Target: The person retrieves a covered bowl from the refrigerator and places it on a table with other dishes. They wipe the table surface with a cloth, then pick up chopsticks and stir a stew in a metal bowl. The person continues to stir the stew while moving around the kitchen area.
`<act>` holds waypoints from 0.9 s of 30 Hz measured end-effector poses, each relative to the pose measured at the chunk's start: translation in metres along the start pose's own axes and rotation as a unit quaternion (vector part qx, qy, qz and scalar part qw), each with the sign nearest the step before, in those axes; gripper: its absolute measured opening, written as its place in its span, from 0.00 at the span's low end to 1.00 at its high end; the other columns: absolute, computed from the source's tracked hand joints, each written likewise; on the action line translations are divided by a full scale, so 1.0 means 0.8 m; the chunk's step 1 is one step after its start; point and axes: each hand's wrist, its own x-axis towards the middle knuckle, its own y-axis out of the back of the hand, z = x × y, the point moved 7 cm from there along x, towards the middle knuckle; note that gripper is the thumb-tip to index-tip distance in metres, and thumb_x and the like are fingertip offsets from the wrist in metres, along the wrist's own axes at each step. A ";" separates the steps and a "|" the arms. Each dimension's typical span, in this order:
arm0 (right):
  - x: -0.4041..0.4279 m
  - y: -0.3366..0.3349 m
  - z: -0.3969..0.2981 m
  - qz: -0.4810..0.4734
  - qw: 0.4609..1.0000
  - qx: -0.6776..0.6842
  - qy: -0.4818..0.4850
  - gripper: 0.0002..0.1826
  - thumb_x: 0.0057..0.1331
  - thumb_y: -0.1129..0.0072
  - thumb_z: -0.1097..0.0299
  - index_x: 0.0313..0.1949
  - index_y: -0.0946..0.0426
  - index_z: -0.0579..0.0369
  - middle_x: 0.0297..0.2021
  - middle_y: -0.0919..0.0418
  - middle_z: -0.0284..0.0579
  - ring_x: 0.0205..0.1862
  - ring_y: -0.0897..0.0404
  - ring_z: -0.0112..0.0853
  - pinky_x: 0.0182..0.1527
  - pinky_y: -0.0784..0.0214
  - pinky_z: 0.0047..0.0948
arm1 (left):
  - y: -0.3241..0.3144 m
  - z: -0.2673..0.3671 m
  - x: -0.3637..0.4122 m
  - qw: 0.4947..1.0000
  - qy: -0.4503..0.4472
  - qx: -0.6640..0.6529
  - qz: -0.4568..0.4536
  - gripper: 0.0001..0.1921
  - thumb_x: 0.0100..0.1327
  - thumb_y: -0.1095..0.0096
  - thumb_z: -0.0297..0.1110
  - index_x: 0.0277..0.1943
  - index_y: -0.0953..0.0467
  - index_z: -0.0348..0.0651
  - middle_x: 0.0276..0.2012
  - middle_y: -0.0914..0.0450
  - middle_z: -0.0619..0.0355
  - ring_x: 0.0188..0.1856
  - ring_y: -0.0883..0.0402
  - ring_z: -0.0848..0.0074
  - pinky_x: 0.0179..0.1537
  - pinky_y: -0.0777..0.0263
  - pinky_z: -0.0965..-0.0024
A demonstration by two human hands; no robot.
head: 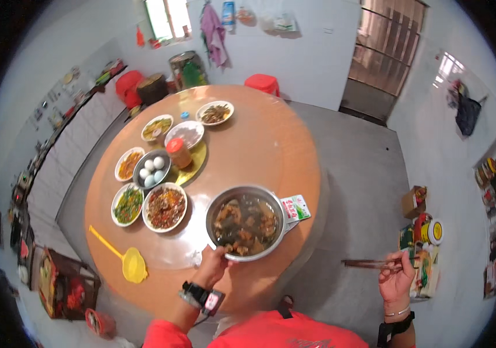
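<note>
My left hand (pixel 214 262) grips the near left rim of a large metal basin (pixel 283 235) on the round table. Chunks of browned food (pixel 245 224) lie in dark broth inside it. Out to the right, over the floor, my right hand (pixel 395 278) holds a pair of brown chopsticks (pixel 365 263), which point left towards the table. A printed food packet (pixel 296 208) lies against the basin's right side, partly under it. Left of the basin is a white bowl of chopped meat and red peppers (pixel 165 208).
The round wooden table (pixel 265 130) bears several dishes, a metal bowl of eggs (pixel 152 169), a red-lidded jar (pixel 178 153) and a yellow strainer (pixel 134 264). A red stool (pixel 262 83) stands behind it. Boxes and a white-lidded tub (pixel 431 231) sit by the right wall.
</note>
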 end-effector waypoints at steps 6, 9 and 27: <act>0.041 0.088 -0.001 0.107 0.992 -0.067 0.001 0.19 0.70 0.55 0.53 0.31 0.26 0.54 0.22 0.25 0.39 0.22 0.24 0.34 0.25 0.30 0.31 | 0.000 0.016 0.069 0.997 -0.029 -0.052 0.051 0.15 0.59 0.58 0.20 0.51 0.36 0.33 0.39 0.23 0.47 0.28 0.22 0.69 0.24 0.25 0.70; 0.038 0.095 0.003 0.118 0.990 -0.079 0.005 0.19 0.70 0.55 0.54 0.31 0.26 0.55 0.22 0.25 0.40 0.22 0.25 0.35 0.25 0.30 0.32 | -0.003 0.030 0.107 0.994 -0.049 -0.050 0.083 0.15 0.59 0.57 0.21 0.50 0.36 0.30 0.36 0.21 0.45 0.24 0.20 0.65 0.18 0.27 0.75; 0.033 0.033 0.061 0.067 0.985 -0.157 -0.028 0.17 0.70 0.55 0.57 0.36 0.26 0.61 0.25 0.21 0.47 0.26 0.20 0.39 0.28 0.23 0.37 | 0.021 0.077 0.242 0.979 -0.116 -0.132 0.100 0.13 0.66 0.52 0.32 0.52 0.35 0.38 0.37 0.20 0.50 0.27 0.19 0.71 0.21 0.24 0.77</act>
